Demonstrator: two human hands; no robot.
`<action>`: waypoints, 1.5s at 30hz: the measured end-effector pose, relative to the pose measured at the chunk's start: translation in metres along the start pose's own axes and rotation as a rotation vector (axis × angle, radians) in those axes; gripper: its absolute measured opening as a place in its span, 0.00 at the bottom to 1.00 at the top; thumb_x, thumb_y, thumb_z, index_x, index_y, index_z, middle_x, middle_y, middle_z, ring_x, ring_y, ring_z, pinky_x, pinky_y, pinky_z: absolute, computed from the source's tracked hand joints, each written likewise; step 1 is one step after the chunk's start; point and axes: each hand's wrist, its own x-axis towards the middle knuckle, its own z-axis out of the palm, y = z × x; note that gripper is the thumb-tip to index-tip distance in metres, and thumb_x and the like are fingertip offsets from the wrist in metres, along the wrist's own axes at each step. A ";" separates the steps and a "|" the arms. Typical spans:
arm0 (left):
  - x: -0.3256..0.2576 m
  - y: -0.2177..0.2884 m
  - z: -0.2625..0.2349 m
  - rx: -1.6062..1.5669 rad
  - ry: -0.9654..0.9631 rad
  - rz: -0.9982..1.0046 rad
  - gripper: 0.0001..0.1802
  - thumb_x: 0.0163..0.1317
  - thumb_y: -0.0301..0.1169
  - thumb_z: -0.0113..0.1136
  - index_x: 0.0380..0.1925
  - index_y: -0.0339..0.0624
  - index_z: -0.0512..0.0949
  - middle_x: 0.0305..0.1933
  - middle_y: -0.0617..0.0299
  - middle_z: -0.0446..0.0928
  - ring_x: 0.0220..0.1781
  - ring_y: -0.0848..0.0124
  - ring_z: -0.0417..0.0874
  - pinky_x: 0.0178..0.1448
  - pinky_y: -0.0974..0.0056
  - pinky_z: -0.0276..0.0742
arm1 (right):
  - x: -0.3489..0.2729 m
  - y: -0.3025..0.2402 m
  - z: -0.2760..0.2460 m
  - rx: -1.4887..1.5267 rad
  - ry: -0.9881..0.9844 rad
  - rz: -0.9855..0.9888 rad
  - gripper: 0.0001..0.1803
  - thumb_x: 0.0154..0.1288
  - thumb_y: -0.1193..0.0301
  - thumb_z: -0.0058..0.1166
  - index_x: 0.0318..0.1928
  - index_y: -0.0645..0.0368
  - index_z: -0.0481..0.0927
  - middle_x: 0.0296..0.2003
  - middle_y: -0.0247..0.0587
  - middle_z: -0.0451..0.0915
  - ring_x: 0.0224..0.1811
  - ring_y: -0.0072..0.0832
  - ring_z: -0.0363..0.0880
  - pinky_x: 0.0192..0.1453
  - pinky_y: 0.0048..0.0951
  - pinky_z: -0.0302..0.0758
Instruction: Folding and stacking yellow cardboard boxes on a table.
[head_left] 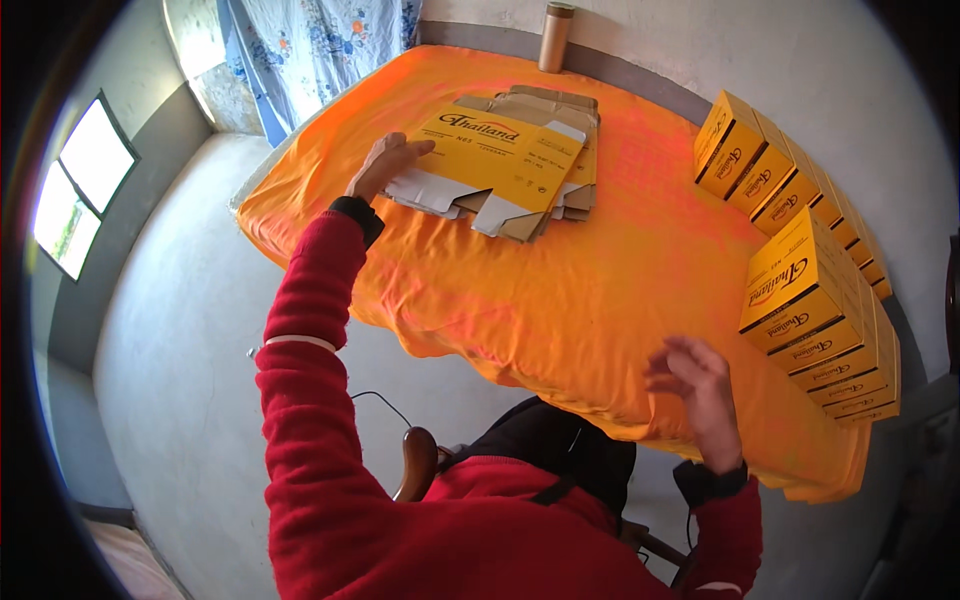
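Observation:
A stack of flattened cardboard boxes [590, 165] lies on the far half of the orange-covered table. On top is a yellow flattened cardboard box [490, 160] with white flaps and dark print. My left hand [390, 163] grips this top piece at its left edge, the fingers over the yellow face; the underside of the grip is hidden. Above the near right part of the table, my right hand [697, 390] hangs with its fingers loosely bent and apart. It holds nothing and is slightly blurred.
Yellow folded-up boxes stand in rows along the right edge: a near group [795, 280] and a far group [745, 150]. A gold flask [556, 38] stands by the back wall. Wrinkled orange cloth [640, 270] covers the table. A brown curved chair arm [417, 462] is beside me.

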 end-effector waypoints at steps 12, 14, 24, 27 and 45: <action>-0.011 0.013 0.010 -0.082 0.037 0.016 0.30 0.52 0.48 0.69 0.44 0.32 0.74 0.53 0.47 0.73 0.51 0.60 0.78 0.45 0.56 0.76 | 0.162 -0.019 0.100 0.006 -0.105 -0.157 0.34 0.67 0.60 0.55 0.65 0.71 0.63 0.53 0.47 0.76 0.51 0.33 0.80 0.51 0.33 0.79; -0.019 0.008 0.013 -0.140 0.042 0.036 0.30 0.52 0.47 0.68 0.44 0.32 0.73 0.55 0.47 0.71 0.52 0.59 0.77 0.48 0.56 0.75 | 0.187 -0.015 0.107 0.010 -0.204 -0.170 0.34 0.66 0.62 0.56 0.66 0.68 0.64 0.52 0.45 0.78 0.50 0.32 0.80 0.50 0.31 0.78; -0.068 0.008 0.016 -0.215 0.322 0.285 0.27 0.52 0.37 0.68 0.47 0.33 0.68 0.64 0.46 0.64 0.65 0.60 0.66 0.61 0.56 0.70 | 0.168 -0.005 0.093 -0.162 -0.107 -0.209 0.32 0.65 0.65 0.56 0.66 0.64 0.65 0.51 0.42 0.80 0.50 0.28 0.80 0.50 0.29 0.77; -0.102 0.032 0.018 -0.577 0.171 0.390 0.24 0.55 0.31 0.65 0.49 0.35 0.67 0.64 0.48 0.65 0.66 0.62 0.67 0.63 0.58 0.70 | 0.156 -0.007 0.072 -0.150 -0.070 -0.294 0.35 0.67 0.62 0.56 0.69 0.64 0.62 0.52 0.44 0.79 0.53 0.30 0.79 0.52 0.31 0.77; -0.234 0.137 0.086 -0.932 -0.269 0.541 0.42 0.69 0.48 0.52 0.75 0.43 0.47 0.74 0.54 0.56 0.75 0.63 0.55 0.74 0.59 0.54 | 0.013 -0.012 0.001 0.074 0.174 -0.560 0.55 0.54 0.44 0.68 0.71 0.60 0.55 0.64 0.43 0.67 0.67 0.32 0.66 0.64 0.35 0.68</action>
